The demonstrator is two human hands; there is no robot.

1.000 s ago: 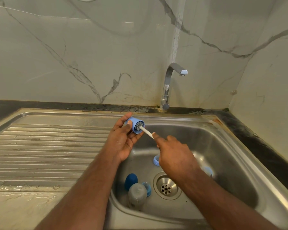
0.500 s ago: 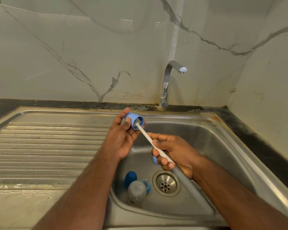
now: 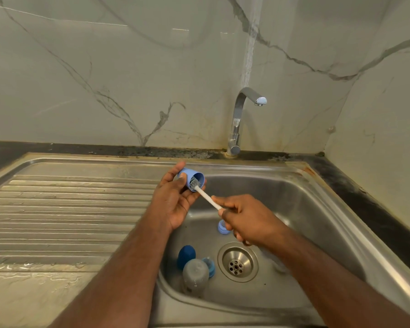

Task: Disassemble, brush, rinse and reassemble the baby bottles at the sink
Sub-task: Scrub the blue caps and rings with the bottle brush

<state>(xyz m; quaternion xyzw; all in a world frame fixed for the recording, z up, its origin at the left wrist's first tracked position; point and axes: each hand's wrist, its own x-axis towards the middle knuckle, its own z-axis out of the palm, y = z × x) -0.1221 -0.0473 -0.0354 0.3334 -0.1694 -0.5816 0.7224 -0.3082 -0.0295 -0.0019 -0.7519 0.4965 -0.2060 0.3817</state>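
While the left hand (image 3: pixel 175 200) grips the blue cap (image 3: pixel 189 179), mouth turned toward three o'clock, the right hand (image 3: pixel 244 221) pinches the brush (image 3: pixel 206 196) to scrub inside.

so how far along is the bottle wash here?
Done: disassembly, at least partly. A bottle, dark cap and ring lie apart in the sink. In hand: the left hand holds a light blue cap while the right hand works the brush inside it. Left: brushing the rest, rinsing (no water visible at the tap), reassembly.
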